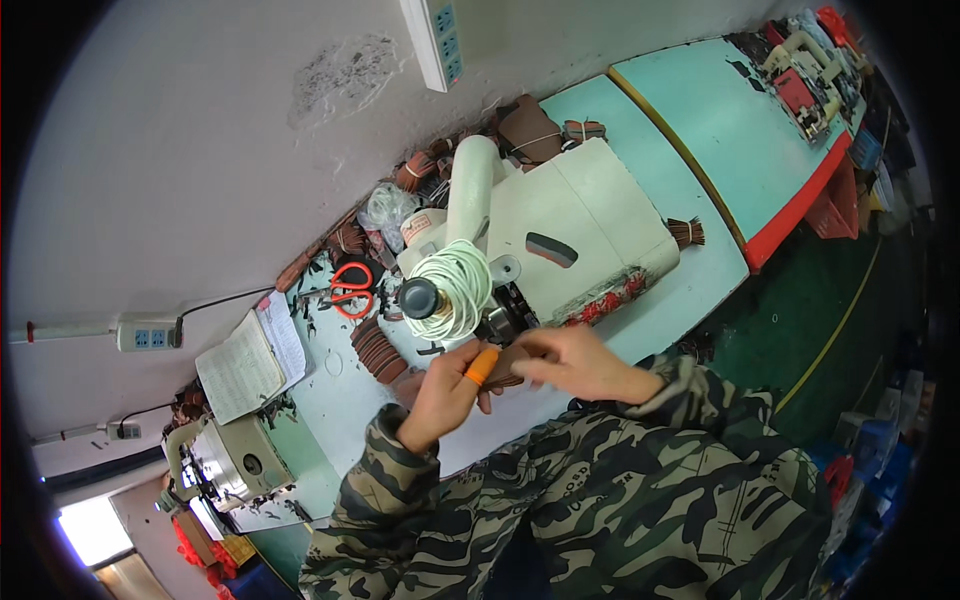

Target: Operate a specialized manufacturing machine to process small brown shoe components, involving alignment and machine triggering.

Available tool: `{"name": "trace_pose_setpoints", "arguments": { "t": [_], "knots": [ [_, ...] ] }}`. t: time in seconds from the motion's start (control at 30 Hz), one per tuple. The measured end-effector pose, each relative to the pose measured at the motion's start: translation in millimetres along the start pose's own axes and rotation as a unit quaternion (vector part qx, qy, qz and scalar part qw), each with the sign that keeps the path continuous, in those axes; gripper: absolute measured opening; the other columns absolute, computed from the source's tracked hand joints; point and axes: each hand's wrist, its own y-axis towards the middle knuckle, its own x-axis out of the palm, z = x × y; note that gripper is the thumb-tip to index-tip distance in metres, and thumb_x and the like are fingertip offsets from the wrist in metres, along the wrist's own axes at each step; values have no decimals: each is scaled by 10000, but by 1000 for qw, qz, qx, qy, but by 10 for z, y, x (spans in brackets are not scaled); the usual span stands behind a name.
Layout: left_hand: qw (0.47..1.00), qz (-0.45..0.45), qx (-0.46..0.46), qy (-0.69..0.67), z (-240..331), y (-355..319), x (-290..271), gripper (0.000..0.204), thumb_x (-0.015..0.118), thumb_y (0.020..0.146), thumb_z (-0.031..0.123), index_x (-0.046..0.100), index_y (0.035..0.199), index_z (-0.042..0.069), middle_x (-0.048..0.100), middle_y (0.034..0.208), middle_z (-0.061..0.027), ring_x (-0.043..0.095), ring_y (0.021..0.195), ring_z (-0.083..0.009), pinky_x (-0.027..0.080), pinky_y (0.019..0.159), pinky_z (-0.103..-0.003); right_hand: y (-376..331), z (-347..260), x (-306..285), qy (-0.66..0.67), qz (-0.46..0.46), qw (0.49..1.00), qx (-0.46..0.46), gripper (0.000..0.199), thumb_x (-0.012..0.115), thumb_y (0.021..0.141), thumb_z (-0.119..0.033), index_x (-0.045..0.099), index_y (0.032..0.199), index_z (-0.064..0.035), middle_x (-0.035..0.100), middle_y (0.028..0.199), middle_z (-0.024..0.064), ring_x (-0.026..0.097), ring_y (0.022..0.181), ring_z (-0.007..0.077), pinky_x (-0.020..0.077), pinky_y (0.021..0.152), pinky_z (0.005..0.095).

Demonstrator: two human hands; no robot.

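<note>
My left hand [445,395], with an orange finger cover [482,366] on one finger, is closed on a small stack of flat brown pieces [508,368]. From the other side, the bent fingers of my right hand [580,362] pinch the same stack; the fingertips are slightly blurred. Both hands are just in front of a cream-coloured sewing-type machine [585,215], close to its dark metal working end [510,318]. A coil of pale cord [455,290] hangs around a black-knobbed post there. Left of my hands lies a row of brown strips [377,350].
Red-handled scissors [352,290] and dark scraps lie left of the machine. An open notebook [240,370] rests further left, near another machine [235,462]. Tied brown bundles [530,130] line the wall side. A grey-brown piece [551,250] sits on the machine top.
</note>
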Motion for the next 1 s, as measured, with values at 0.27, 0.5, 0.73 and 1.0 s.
{"name": "trace_pose_setpoints", "arguments": {
  "t": [0.27,0.5,0.73,1.0],
  "knots": [
    [816,130,217,520,160,-169,156,406,703,798,210,569,1137,31,635,800,-111,649,659,-267,505,558,-355,55,63,94,354,-228,864,275,186,650,875,-142,624,967,18,647,786,49,633,668,109,484,515,231],
    [882,81,247,393,-52,-71,13,547,702,792,258,508,1269,75,647,842,-168,665,642,-286,506,528,-367,110,15,120,351,-195,883,242,208,669,853,-137,634,981,23,660,786,61,628,658,107,485,522,232],
    [994,59,60,-74,-314,-240,35,607,327,1005,450,404,1299,-76,597,1173,-210,630,519,-215,449,376,-234,138,-63,341,372,-176,883,227,255,690,814,-151,636,965,46,667,751,79,657,630,129,521,527,257],
    [975,-41,137,169,-239,-266,169,290,450,992,262,570,998,-1,592,652,-93,543,454,-170,382,402,-270,476,-1133,-322,-60,273,926,-253,313,674,783,-265,586,969,-30,609,985,105,598,866,267,478,694,383]
  ]
}}
